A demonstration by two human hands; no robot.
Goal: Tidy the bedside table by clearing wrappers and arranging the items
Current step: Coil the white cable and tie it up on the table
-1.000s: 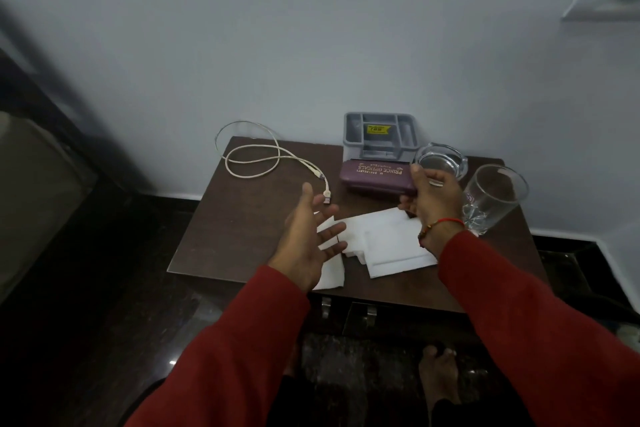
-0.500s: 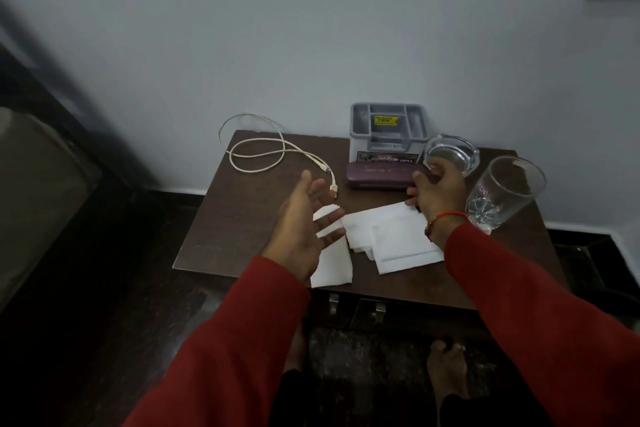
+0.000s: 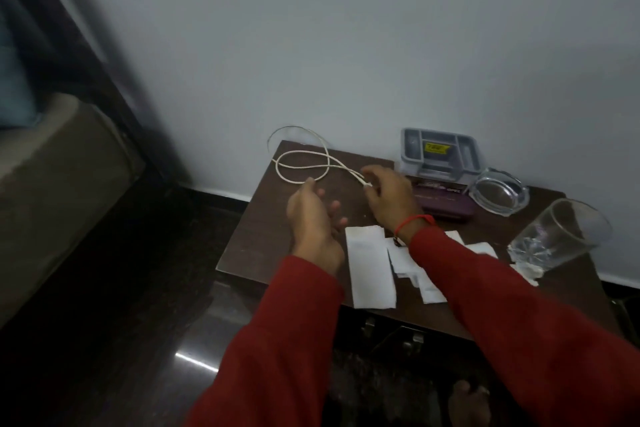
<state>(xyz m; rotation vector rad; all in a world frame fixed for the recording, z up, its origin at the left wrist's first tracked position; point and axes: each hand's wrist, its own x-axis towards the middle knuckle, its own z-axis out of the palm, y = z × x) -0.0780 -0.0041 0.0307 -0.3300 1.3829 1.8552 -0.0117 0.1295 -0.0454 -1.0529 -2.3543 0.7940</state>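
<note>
A white cable [image 3: 301, 163] lies looped at the back left of the dark wooden bedside table [image 3: 263, 229]. My right hand [image 3: 391, 198] is at the cable's plug end, and its fingers seem to pinch the plug. My left hand [image 3: 311, 215] hovers with relaxed, spread fingers, its thumb tip at the near side of the loop. White paper wrappers [image 3: 369, 263] lie flat at the front, partly under my right sleeve. A purple case [image 3: 446, 204] sits in front of a grey compartment tray [image 3: 440, 163].
A glass ashtray [image 3: 498, 191] and a drinking glass [image 3: 557, 236] stand at the right, with crumpled white paper [image 3: 526, 270] beneath the glass. A padded bed edge [image 3: 52, 191] is at the left above the dark floor. The wall is close behind the table.
My right hand left the purple case and moved left to the cable's plug end. My left hand reached forward to the cable loop. The view swung left.
</note>
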